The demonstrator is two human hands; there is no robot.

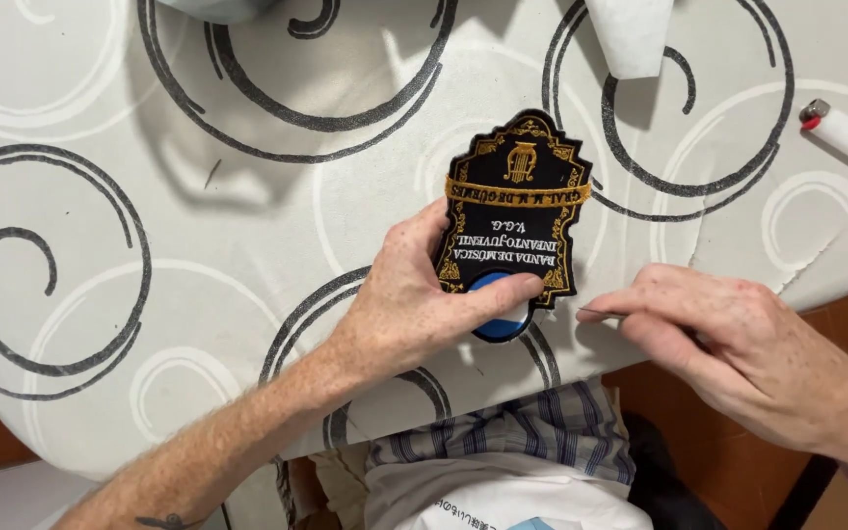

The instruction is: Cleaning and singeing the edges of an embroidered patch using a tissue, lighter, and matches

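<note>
A black embroidered patch point(515, 211) with gold trim and a blue and white rounded tip lies on a white table point(247, 226) patterned with dark swirls. My left hand point(414, 299) pinches the patch at its lower left edge, thumb lying across the blue tip. My right hand point(728, 339) is just right of the patch, fingers pinched on a thin needle point(601, 313) whose point aims at the patch's lower right edge.
A white lighter point(844, 132) with a red top lies at the table's far right. A white object point(630, 34) stands at the top edge, another pale one at the top left. My lap with striped cloth point(512, 442) shows below the table edge.
</note>
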